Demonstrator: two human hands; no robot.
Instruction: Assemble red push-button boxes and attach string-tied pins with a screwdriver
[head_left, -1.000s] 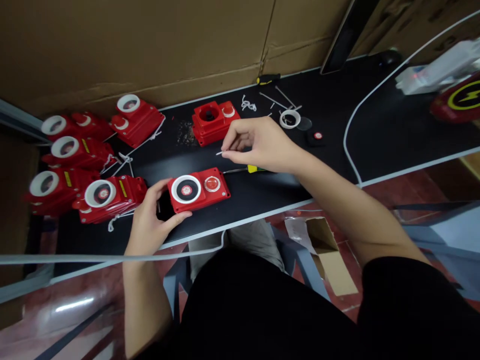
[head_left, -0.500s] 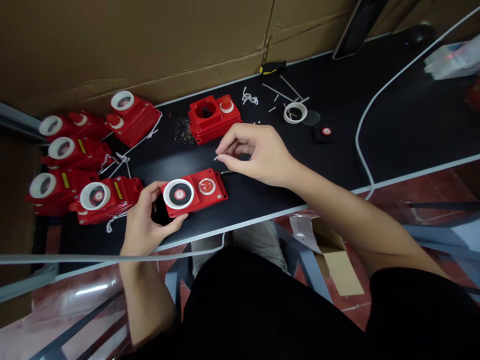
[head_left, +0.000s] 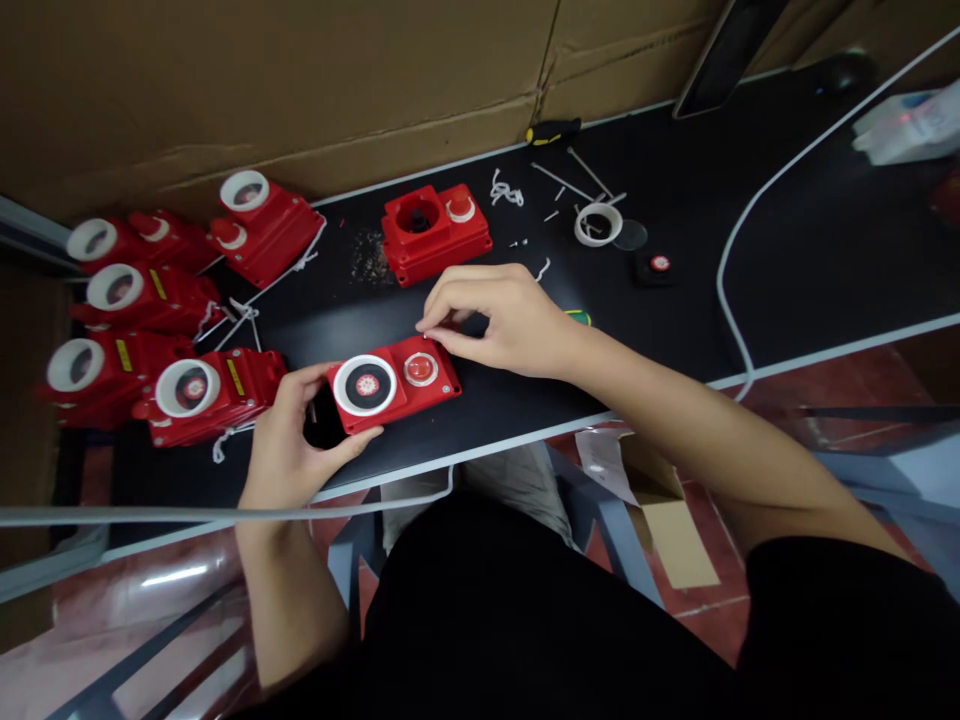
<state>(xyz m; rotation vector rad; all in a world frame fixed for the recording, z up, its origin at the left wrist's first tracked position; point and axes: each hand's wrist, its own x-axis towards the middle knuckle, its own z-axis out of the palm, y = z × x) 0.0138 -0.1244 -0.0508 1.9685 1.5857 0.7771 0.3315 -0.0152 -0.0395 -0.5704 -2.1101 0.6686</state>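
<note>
My left hand (head_left: 279, 445) grips the left end of a red alarm box (head_left: 396, 362), fingers at its far side and thumb along its near side. The box lies face up, with a white-ringed black round part and a small red lamp (head_left: 421, 369) in a white ring. My right hand (head_left: 499, 318) is closed in a pinch over the box's far right corner. A small screw (head_left: 425, 337) shows at its fingertips, close to that corner; whether it sits in the hole I cannot tell. Beyond stands another red box (head_left: 436, 238) with an open round socket.
Several red alarm boxes (head_left: 187, 395) with white cords crowd the left. A white ring (head_left: 598, 224), long screws (head_left: 562, 181), a clear disc (head_left: 631, 235) and a small black part (head_left: 657, 266) lie right. A yellow-black screwdriver (head_left: 553, 132) lies by the cardboard; a grey cable (head_left: 724, 270) crosses the table.
My right hand has moved slightly left and down, bringing the screw to the box's corner. My left hand keeps its grip. The view has shifted slightly.
</note>
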